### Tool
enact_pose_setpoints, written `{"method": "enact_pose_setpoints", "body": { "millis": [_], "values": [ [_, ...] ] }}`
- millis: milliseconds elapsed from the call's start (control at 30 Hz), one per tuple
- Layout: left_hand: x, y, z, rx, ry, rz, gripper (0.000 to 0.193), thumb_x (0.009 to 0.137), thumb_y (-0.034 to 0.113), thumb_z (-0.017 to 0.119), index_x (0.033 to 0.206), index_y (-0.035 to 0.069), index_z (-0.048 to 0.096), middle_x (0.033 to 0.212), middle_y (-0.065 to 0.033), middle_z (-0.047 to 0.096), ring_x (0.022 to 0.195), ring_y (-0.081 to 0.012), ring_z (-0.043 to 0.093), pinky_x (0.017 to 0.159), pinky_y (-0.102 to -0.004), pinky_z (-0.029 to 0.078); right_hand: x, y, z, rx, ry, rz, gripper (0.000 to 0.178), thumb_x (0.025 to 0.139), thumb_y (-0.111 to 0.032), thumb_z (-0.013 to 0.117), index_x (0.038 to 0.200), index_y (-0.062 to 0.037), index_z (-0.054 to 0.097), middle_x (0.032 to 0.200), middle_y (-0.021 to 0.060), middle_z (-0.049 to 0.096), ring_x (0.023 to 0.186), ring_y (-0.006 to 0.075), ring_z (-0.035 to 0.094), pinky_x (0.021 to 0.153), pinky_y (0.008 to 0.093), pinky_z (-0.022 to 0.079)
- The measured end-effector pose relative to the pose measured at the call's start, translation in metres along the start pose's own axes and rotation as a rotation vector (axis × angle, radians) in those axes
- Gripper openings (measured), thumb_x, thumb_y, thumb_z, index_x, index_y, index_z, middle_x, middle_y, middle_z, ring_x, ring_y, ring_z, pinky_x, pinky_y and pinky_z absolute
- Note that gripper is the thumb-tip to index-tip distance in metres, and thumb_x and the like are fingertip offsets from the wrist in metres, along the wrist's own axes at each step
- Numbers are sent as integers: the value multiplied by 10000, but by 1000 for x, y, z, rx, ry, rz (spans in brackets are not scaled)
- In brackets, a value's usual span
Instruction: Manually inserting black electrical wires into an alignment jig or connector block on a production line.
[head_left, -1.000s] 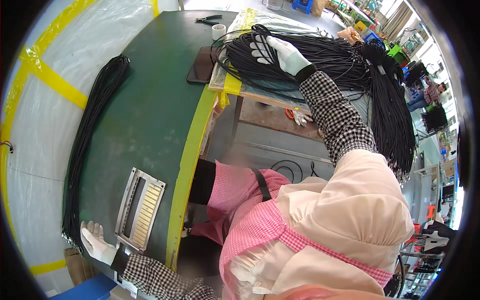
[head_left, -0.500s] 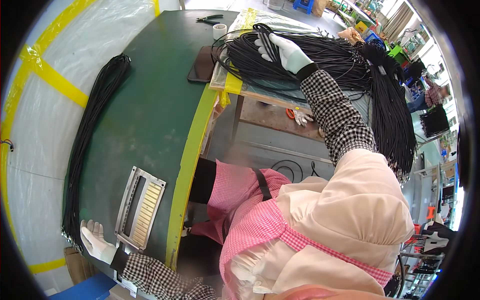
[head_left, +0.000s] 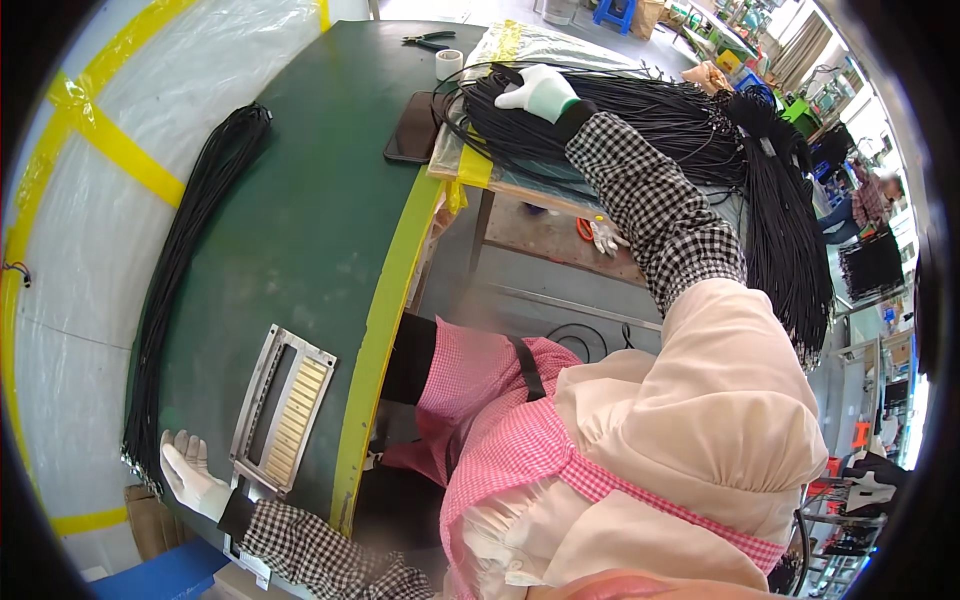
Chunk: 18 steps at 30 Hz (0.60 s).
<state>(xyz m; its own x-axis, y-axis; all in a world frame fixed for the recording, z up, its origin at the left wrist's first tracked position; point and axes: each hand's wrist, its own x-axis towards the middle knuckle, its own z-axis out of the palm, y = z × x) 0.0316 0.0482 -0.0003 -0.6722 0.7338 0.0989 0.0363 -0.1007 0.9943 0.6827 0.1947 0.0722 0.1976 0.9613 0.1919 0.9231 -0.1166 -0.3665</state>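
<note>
One open left hand (head_left: pixel 192 478) I'm poising beside black cable bundle (head_left: pixel 188 222), presumably for steadying it | right hand (head_left: pixel 545 95) covering coiled cables (head_left: pixel 484 112), can't tell grip

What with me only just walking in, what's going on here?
The person's right hand is on a heap of black cables on the plastic-covered table; whether it grips any is unclear. The left hand is open beside the end of another cable bundle on the green table. A metal frame with pale strips lies nearby.
</note>
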Motion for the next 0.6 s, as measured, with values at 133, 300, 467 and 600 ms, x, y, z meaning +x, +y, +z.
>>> {"method": "enact_pose_setpoints", "body": {
  "millis": [133,300,467,600],
  "values": [
    [3,-6,8,-43,-1,-34,386,987,283,561,1240,-1,626,1059,-168,679,903,-203,654,853,-280,524,8,24,1,-27,110,8,244,836,-238,767,762,-57,621,573,18,500,453,66,410,416,197,326],
    [8,-9,-6,-31,-49,-27,390,975,306,604,1243,25,636,1091,-148,688,919,-200,660,853,-270,518,-4,8,-41,727,-168,292,239,836,-208,792,779,-57,615,616,-26,514,382,54,297,345,193,209],
    [2,-4,2,-20,-11,-30,388,974,309,605,1242,30,640,1092,-147,688,932,-206,660,859,-276,517,4,11,-47,826,-217,315,234,832,-200,798,822,-52,618,595,-32,502,389,40,309,333,186,211],
    [7,-11,9,-22,-27,-41,385,988,302,575,1241,17,633,1063,-150,685,899,-189,654,836,-265,521,2,19,-55,730,-87,358,249,829,-212,804,839,-59,607,578,-43,480,392,27,302,325,178,187]
  ]
}}
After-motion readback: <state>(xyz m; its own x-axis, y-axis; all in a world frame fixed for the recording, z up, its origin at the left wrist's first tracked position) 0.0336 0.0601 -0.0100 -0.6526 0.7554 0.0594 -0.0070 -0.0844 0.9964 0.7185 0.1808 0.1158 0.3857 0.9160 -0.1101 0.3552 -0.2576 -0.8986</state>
